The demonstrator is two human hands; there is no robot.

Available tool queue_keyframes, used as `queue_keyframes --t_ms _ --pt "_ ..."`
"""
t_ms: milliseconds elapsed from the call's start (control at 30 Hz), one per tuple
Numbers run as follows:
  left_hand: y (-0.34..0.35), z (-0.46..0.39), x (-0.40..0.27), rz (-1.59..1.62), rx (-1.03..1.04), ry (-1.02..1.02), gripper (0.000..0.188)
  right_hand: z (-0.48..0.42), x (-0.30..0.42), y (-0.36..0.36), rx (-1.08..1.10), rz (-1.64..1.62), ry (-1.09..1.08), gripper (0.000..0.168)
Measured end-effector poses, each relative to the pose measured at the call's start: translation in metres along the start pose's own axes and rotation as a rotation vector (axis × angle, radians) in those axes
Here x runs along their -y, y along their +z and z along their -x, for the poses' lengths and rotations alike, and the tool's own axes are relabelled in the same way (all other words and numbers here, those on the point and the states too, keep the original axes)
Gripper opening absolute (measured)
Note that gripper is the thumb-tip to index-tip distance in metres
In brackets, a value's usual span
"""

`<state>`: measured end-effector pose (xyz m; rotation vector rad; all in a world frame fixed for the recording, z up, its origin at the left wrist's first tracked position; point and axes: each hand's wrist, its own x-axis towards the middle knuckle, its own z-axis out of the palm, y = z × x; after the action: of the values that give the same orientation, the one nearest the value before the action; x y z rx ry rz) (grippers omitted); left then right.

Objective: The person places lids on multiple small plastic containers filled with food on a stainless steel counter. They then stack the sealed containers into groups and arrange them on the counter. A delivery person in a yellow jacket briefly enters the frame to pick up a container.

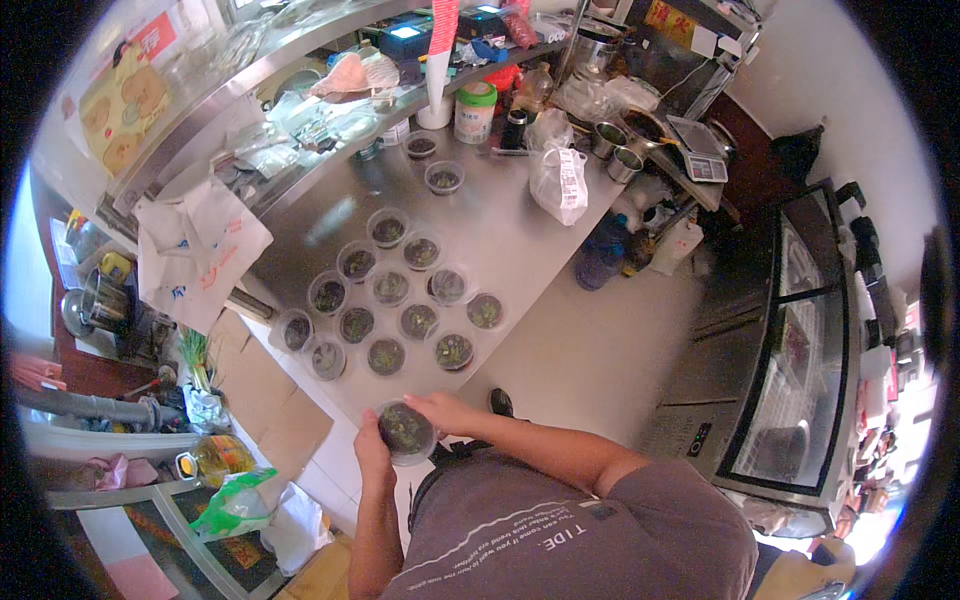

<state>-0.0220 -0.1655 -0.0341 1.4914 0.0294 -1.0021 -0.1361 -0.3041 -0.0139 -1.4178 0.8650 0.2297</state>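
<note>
My left hand (374, 450) and my right hand (439, 415) hold a round clear plastic container (406, 431) between them, close to my body. Dark food with green bits fills it. Just beyond the hands is the corner of a stainless steel table (510, 225), where several similar containers stand in rough rows; the nearest ones are a container with green bits (454, 352) and another beside it (385, 355). Farther back stand a separate container (445, 178) and one with dark contents (420, 145). Fingertips of both hands rest on the held container's rim and side.
A tied white plastic bag (559, 184) stands at the table's far right, near metal pots (624, 164) and a tub with a green lid (475, 112). A steel shelf (225, 105) overhangs the left side. An oil bottle (216, 459) is at lower left, a glass-fronted cabinet (795, 337) at right.
</note>
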Motion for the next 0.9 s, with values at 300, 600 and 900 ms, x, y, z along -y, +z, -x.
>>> queue_keyframes --t_ms 300,600,900 --pt "0.07 0.006 0.023 -0.053 -0.107 0.074 0.053 0.017 -0.043 -0.046 -0.278 0.112 -0.421 0.068" --pt "0.108 0.036 0.027 -0.634 0.001 0.159 0.052 0.039 -0.026 -0.126 0.184 0.267 -0.138 0.065" --pt "0.087 0.046 0.101 -0.496 -0.573 0.292 0.061 0.028 -0.062 -0.099 0.333 0.008 -0.202 0.037"
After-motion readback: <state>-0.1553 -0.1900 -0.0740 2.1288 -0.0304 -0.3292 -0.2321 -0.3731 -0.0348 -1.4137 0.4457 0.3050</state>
